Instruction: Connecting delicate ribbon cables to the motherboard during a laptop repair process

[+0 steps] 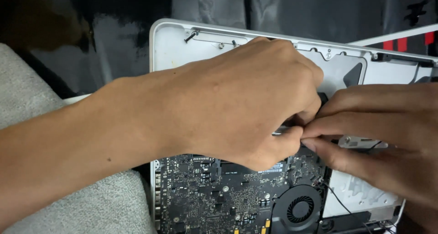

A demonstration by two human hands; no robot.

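1. The left hand (246,101) curled over the open white computer case (171,42), its thumb and forefinger pinched narrowly on a small silver part (279,131).
2. The right hand (378,129) met it, fingertips touching the same part above the dark circuit board (214,197).
3. A round black fan (299,209) sat just below both hands.
4. 1 loose screw (191,36) lay near the case's top-left corner.
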